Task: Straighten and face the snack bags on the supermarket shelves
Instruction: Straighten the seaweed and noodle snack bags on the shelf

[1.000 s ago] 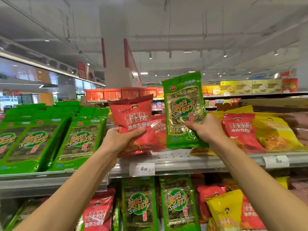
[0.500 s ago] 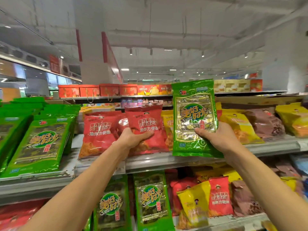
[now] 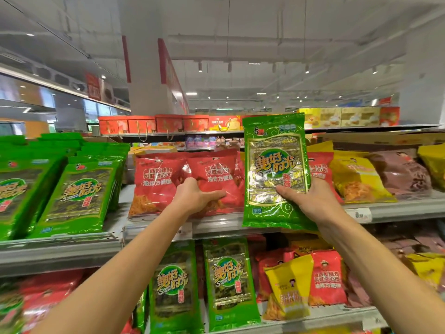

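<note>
A: Our right hand [image 3: 313, 203] pinches the green seaweed bag [image 3: 275, 169] upright, thumb across its face, in front of the upper shelf [image 3: 397, 208]. It seems to belong left of the red bags with the other green ones [image 3: 77, 194].

B: And our left hand [image 3: 196, 197] curls under a red noodle bag [image 3: 216, 182] on that shelf's lip.

A: We think it could slide off the lip if we let go.

B: Open air lies this side of the shelf edge for carrying the green bag left.

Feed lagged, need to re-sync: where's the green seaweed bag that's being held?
The green seaweed bag is upright, right of centre, gripped by the right hand in front of the upper shelf, beside the red bags.
</note>
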`<act>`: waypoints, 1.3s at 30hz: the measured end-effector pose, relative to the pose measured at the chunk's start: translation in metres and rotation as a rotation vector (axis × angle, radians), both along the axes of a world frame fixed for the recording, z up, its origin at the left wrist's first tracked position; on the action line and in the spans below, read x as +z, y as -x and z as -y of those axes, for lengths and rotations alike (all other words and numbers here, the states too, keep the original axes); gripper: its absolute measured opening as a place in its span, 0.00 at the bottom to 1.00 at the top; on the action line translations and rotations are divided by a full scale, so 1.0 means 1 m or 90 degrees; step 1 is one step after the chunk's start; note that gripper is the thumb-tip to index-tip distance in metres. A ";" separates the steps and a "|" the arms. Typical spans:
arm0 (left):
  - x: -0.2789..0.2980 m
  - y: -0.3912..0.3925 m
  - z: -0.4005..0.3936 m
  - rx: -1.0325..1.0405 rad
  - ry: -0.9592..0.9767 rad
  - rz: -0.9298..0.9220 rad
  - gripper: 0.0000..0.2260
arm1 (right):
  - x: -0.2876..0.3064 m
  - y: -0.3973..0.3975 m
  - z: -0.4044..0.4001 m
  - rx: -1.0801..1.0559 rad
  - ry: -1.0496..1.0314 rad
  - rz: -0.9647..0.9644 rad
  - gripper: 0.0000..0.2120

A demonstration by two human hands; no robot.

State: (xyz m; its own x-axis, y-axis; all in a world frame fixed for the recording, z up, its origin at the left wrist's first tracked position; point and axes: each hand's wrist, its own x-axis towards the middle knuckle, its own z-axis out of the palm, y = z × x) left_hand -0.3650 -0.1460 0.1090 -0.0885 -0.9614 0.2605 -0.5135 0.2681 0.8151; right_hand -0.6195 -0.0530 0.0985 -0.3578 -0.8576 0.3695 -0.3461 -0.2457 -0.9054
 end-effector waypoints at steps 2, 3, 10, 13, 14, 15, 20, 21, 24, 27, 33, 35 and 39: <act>-0.002 -0.007 -0.010 0.026 0.062 0.062 0.25 | 0.002 -0.013 0.000 0.011 0.009 0.001 0.25; -0.003 -0.012 -0.015 0.035 0.096 0.093 0.23 | 0.003 -0.021 0.000 0.019 0.008 0.003 0.27; -0.008 -0.081 -0.061 0.077 0.361 0.124 0.09 | 0.014 -0.107 0.005 0.068 0.039 0.023 0.40; -0.017 -0.144 -0.068 0.130 0.392 0.175 0.10 | 0.015 -0.161 0.010 0.082 0.057 0.027 0.33; -0.021 -0.169 -0.069 0.154 0.401 0.204 0.11 | 0.016 -0.181 0.012 0.092 0.061 0.024 0.30; -0.026 -0.194 -0.070 0.179 0.409 0.233 0.11 | 0.016 -0.201 0.016 0.101 0.065 0.017 0.27; -0.048 -0.316 -0.081 0.297 0.422 0.314 0.12 | 0.014 -0.308 0.034 0.107 0.055 -0.014 0.31; -0.051 -0.338 -0.082 0.314 0.423 0.332 0.13 | 0.012 -0.328 0.038 0.116 0.055 -0.013 0.31; -0.060 -0.396 -0.084 0.340 0.414 0.372 0.14 | 0.009 -0.383 0.047 0.144 0.039 -0.001 0.30; -0.070 -0.448 -0.085 0.369 0.403 0.400 0.16 | 0.009 -0.435 0.054 0.154 0.030 -0.010 0.39; -0.080 -0.523 -0.087 0.342 0.452 0.438 0.16 | 0.012 -0.539 0.066 0.202 0.000 0.009 0.46; -0.079 -0.543 -0.087 0.355 0.461 0.407 0.14 | 0.016 -0.572 0.071 0.220 -0.010 0.015 0.44; -0.079 -0.587 -0.086 0.389 0.425 0.404 0.12 | 0.020 -0.635 0.082 0.241 -0.024 0.015 0.36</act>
State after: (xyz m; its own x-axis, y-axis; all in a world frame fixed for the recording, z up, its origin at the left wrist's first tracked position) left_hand 0.2219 -0.0597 0.0299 0.0517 -0.5714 0.8190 -0.9832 0.1147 0.1421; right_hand 0.0150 -0.1352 0.1188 -0.0207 -0.9437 0.3302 -0.2162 -0.3182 -0.9230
